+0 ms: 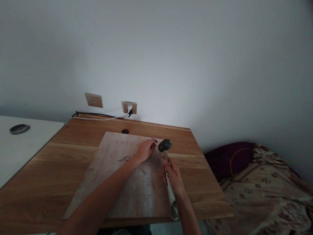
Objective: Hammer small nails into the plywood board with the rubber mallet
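Note:
A pale wooden board (114, 182) lies flat on a brown wooden desk (56, 163). My right hand (174, 178) is wrapped round the handle of a hammer (165, 145), whose dark head hovers just above the board's far right part. My left hand (146, 149) rests on the board right beside the hammer head, fingers pinched together at the tips. What the fingers pinch is too small to make out. A row of small dark dots runs along the board's far edge.
A white table (22, 147) with a dark round disc (19, 129) adjoins the desk on the left. Wall sockets (129, 107) with a white cable sit behind the desk. A bed with a patterned cover (264, 192) stands to the right.

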Action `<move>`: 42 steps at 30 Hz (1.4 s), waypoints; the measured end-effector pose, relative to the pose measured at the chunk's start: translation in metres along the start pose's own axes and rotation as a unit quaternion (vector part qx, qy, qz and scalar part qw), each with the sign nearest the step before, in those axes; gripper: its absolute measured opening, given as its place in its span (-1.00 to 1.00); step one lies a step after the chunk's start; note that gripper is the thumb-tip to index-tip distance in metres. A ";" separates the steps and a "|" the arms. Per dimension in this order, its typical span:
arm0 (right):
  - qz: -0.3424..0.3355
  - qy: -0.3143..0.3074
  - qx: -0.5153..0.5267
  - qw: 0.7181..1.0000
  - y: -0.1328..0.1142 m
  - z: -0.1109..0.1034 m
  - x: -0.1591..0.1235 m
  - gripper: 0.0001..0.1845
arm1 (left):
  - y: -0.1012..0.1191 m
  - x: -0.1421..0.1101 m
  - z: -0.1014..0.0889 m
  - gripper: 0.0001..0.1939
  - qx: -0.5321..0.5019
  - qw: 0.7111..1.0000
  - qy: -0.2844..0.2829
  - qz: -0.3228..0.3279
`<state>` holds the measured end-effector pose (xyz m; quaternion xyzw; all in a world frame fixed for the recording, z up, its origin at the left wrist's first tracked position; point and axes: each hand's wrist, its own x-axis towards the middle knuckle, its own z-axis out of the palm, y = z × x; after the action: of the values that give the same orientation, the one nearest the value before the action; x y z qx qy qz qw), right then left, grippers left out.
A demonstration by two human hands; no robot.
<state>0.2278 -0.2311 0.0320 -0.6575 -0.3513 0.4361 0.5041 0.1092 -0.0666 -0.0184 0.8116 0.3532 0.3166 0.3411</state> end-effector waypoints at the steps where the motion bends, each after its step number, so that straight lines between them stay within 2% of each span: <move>1: -0.008 -0.003 -0.001 1.000 -0.003 0.002 0.001 -0.46 | 0.000 0.000 0.000 -0.62 -0.005 1.000 -0.003 0.000; 8: -0.029 -0.016 -0.015 0.999 -0.012 0.016 0.007 -0.48 | 0.004 0.001 -0.001 -0.55 0.023 0.999 -0.003 -0.022; 23: -0.029 -0.020 -0.045 0.998 -0.005 0.018 0.010 -0.45 | 0.004 0.005 0.001 -0.48 0.000 0.998 -0.012 -0.054; 26: -0.021 -0.008 -0.032 0.999 -0.006 0.021 0.009 -0.42 | 0.005 0.010 -0.014 -0.46 -0.040 0.997 -0.026 -0.053; 29: -0.004 0.004 -0.016 1.000 -0.004 0.023 0.005 -0.39 | 0.004 0.005 -0.051 -0.61 -0.036 0.998 -0.039 -0.028; 31: -0.002 0.018 0.003 1.000 0.000 0.022 0.000 -0.37 | 0.003 -0.007 -0.080 -0.69 0.010 0.998 -0.065 -0.004; 32: -0.004 0.026 0.014 1.000 0.002 0.022 -0.002 -0.36 | 0.003 -0.014 -0.093 -0.72 0.039 0.994 -0.097 0.001; 34: -0.002 0.037 0.032 0.999 0.008 0.020 -0.006 -0.34 | 0.004 -0.032 -0.110 -0.76 0.117 0.983 -0.141 -0.005; 36: 0.008 0.041 0.045 0.998 0.014 0.019 -0.008 -0.32 | 0.007 -0.047 -0.115 -0.73 0.194 0.965 -0.173 -0.020; 39: 0.014 0.044 0.060 0.997 0.021 0.019 -0.007 -0.30 | 0.012 -0.059 -0.108 -0.71 0.256 0.946 -0.198 -0.031; 42: 0.008 0.046 0.075 0.996 0.024 0.020 -0.005 -0.33 | 0.015 -0.055 -0.098 -0.77 0.250 0.950 -0.184 -0.017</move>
<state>0.2080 -0.2342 0.0073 -0.6401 -0.2890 0.4349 0.5635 0.0103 -0.0853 0.0343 0.9090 0.3656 0.0574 0.1917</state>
